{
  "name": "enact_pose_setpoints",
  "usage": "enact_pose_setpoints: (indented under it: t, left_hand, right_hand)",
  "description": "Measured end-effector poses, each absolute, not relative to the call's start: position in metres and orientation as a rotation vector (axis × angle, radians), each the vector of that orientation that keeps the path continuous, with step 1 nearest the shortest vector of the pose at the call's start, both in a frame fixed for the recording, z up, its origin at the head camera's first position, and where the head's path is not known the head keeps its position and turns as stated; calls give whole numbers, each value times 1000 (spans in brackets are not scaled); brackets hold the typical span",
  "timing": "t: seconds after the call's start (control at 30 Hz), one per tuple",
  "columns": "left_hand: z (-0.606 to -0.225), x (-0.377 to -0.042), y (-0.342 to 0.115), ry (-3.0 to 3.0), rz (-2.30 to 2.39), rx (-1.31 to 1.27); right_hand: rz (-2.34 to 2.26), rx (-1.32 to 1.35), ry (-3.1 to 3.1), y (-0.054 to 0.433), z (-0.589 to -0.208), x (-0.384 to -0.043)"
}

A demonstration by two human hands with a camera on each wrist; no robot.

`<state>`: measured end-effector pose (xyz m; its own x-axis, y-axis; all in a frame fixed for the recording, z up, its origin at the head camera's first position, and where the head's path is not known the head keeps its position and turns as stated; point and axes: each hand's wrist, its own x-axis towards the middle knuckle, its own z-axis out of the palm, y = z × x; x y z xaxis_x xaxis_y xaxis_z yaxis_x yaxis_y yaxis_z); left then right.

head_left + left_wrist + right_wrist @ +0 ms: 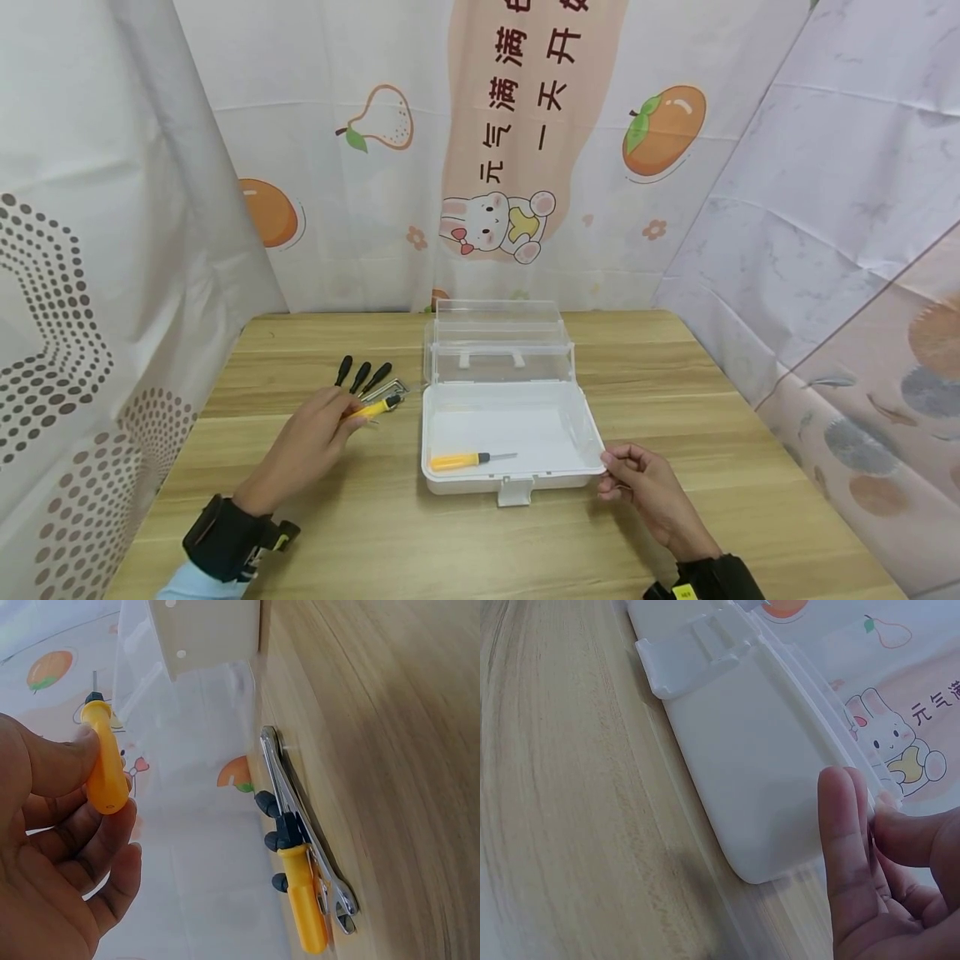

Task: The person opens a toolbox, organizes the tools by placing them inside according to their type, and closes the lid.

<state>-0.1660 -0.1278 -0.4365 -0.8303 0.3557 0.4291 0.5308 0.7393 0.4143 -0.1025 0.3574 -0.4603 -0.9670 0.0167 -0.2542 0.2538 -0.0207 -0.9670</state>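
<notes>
My left hand [318, 429] pinches a small yellow-handled screwdriver [107, 765] between thumb and fingers, its short shaft pointing away from the palm. Below that hand on the table lie a second yellow-handled tool [304, 900] and silver wrenches [300, 817]. Three black-handled screwdrivers [362, 375] lie just beyond them. A white plastic toolbox [435, 417] stands in the middle, its clear lid [502, 364] raised at the back. Inside, near the front wall, rests another yellow screwdriver [455, 462]. My right hand [652, 492] grips the box's front right corner, thumb at the rim.
The wooden table [360, 533] carries everything. A white latch [514, 492] hangs at the toolbox's front. Printed curtains [337, 208] enclose the back and both sides of the table.
</notes>
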Motion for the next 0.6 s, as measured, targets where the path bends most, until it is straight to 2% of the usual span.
enact_pose_setpoints:
  t: [0.6]
  left_hand:
    - [-437, -166, -124, -2609, -735, -700]
  right_hand:
    - [-2103, 288, 2080, 359, -462, -103]
